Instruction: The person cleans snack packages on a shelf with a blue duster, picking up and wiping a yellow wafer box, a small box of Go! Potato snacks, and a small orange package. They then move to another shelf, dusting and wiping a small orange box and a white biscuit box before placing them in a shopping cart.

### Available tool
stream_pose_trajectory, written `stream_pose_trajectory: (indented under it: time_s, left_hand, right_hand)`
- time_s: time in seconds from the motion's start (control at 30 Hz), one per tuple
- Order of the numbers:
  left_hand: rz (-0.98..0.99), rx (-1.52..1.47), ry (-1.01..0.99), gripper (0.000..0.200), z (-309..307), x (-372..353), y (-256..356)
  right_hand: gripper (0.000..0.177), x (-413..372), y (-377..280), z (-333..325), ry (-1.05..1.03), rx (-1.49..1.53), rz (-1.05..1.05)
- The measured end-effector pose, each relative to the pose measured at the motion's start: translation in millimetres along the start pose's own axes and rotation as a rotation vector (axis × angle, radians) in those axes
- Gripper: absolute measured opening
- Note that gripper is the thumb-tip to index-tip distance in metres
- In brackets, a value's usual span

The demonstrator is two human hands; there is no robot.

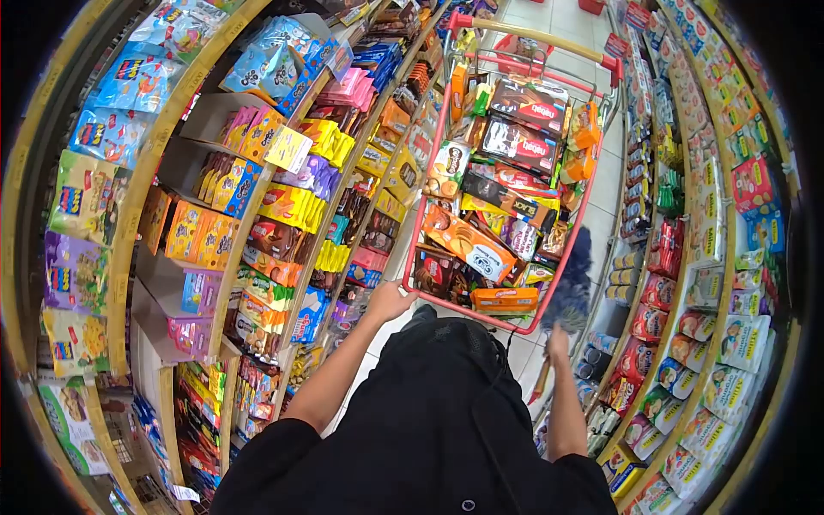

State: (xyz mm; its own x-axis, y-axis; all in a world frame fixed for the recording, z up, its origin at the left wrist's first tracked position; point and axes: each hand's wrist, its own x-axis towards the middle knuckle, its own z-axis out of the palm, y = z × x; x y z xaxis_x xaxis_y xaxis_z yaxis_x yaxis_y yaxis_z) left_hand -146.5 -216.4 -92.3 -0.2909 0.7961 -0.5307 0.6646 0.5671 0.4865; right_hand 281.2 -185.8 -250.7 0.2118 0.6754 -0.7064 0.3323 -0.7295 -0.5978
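A red-rimmed shopping cart [541, 314] stands in front of me, heaped with packaged snacks. At its near left corner my left hand [392, 302] is closed on the rim. My right hand [558, 342] grips a feather duster just off the cart's near right corner. The duster's dark blue fluffy head [570, 283] points forward along the cart's right side, and its reddish-brown handle [540, 383] sticks out below the hand. Inside the cart, orange wafer packs [468, 245], dark brown packs [525, 144] and an orange box [505, 299] lie on top.
Shelves of snack packets [296, 184] run close along the left. On the right, more shelves hold red and white packets [657, 322] and small jars [620, 279]. Pale floor tiles [524, 15] show beyond the cart, with a red basket [591, 5] at the far end.
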Motion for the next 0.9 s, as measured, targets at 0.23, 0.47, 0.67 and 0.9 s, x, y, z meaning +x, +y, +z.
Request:
stream_pose_trajectory:
  time_s: [0.23, 0.47, 0.67, 0.9]
  left_hand:
    - [0.109, 0.262, -0.336, 0.056, -34.3, 46.5, -5.3]
    - [0.236, 0.233, -0.463, 0.06, -49.9, 66.0, -8.5]
    - [0.306, 0.282, -0.676, 0.061, -54.3, 96.1, -16.9]
    - [0.46, 0.022, 0.001, 0.053, -109.8, 115.7, 40.7]
  right_hand:
    - [0.048, -21.0, 58.0, -11.2, -0.259, -0.96, -0.102]
    - [0.051, -28.9, 92.3, 70.2, -0.097, -0.661, 0.085]
    - [0.05, -78.1, 27.1, 41.1, -0.038, -0.722, 0.155]
    - [0.036, -83.5, 41.7, 66.7, -0.045, 0.022, 0.39]
